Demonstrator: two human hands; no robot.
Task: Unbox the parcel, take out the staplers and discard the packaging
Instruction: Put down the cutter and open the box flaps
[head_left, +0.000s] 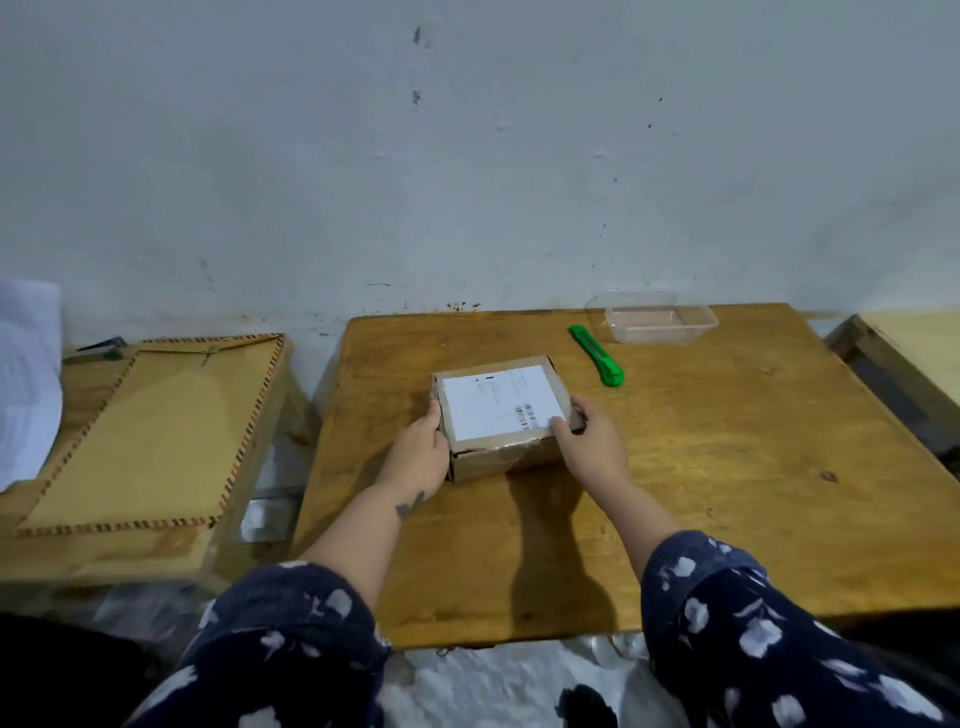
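Observation:
A small brown cardboard parcel (498, 415) with a white shipping label on top sits closed and taped in the middle of the wooden table (675, 467). My left hand (421, 452) grips its left side, fingers wrapped around the near-left corner. My right hand (592, 431) holds its right side, with the thumb on the top near the label's barcode. A green utility knife (597, 356) lies on the table behind and to the right of the parcel, apart from both hands. No staplers are visible.
A clear plastic container (657, 322) stands at the table's back right, near the wall. A lower wooden surface with a flat cardboard sheet (150, 436) is to the left. Another wooden piece (898, 364) is at the right edge.

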